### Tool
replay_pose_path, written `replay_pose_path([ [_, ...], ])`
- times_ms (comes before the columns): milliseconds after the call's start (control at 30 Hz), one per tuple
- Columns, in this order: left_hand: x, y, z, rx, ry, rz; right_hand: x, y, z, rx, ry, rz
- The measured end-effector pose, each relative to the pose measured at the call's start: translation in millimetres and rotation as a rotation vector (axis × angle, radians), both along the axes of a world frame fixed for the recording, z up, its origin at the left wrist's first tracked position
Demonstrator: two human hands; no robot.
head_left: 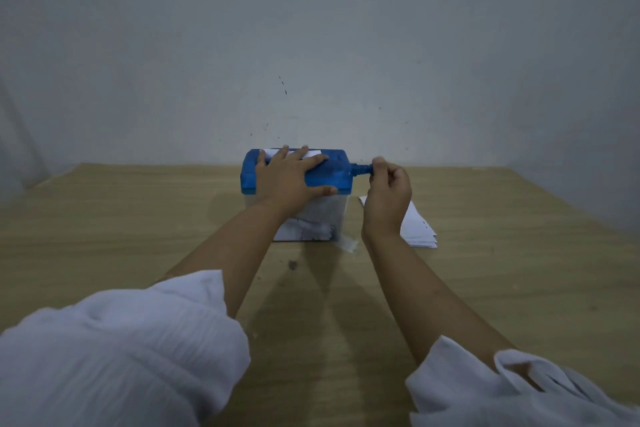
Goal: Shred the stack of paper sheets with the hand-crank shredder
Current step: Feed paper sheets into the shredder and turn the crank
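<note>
A hand-crank shredder with a blue top point(329, 173) and a clear bin point(318, 222) stands on the wooden table near the wall. White shreds fill the bin. A white sheet point(311, 152) sticks up from the slot on top. My left hand point(289, 177) lies flat across the blue top, fingers spread, thumb over the front edge. My right hand point(386, 191) is closed around the blue crank point(363, 170) on the shredder's right side. A stack of white paper sheets point(417, 229) lies on the table right of the shredder, partly hidden by my right wrist.
The wooden table point(138, 236) runs up to a grey wall point(311, 45) just behind the shredder. A few white scraps point(349, 244) lie at the bin's front right corner. White sleeves cover my upper arms at the bottom of the view.
</note>
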State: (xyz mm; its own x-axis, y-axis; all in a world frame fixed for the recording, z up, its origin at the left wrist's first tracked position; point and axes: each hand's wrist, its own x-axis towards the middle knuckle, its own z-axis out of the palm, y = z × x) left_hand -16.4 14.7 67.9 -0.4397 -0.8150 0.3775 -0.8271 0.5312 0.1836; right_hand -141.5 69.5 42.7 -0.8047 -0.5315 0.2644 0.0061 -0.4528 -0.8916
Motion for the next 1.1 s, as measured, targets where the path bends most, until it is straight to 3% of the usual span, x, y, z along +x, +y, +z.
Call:
replay_pose_path([
  [67, 0.2, 0.1, 0.4, -0.018, -0.003, -0.005, -1.8, -3.7, 7.8, -0.033, -0.068, 0.049],
  [267, 1.4, -0.1, -1.8, -0.052, -0.008, -0.044, -14.5, -23.3, 26.4, -0.014, 0.044, 0.064],
  [500, 1.9, -4.4, -4.7, -0.07, -0.018, -0.046, -48.9, -65.0, 43.8, 0.266, 0.184, 0.211],
  [700, 2.3, -3.6, -5.5, -0.081, -0.025, -0.045, -58.4, -80.6, 23.6, 0.702, 0.363, 0.247],
  [767, 2.5, -4.5, -5.4, -0.079, -0.017, -0.045, -55.9, -75.5, 10.6, 0.719, 0.299, 0.277],
  [967, 3.2, -5.4, -5.7, -0.071, -0.013, -0.02, -48.0, -53.5, -27.9, 0.771, 0.36, 0.247],
  [1100, 0.2, -2.9, -4.6, -0.042, 0.007, 0.004, -43.4, -32.1, -43.6, 0.624, 0.434, 0.168],
])
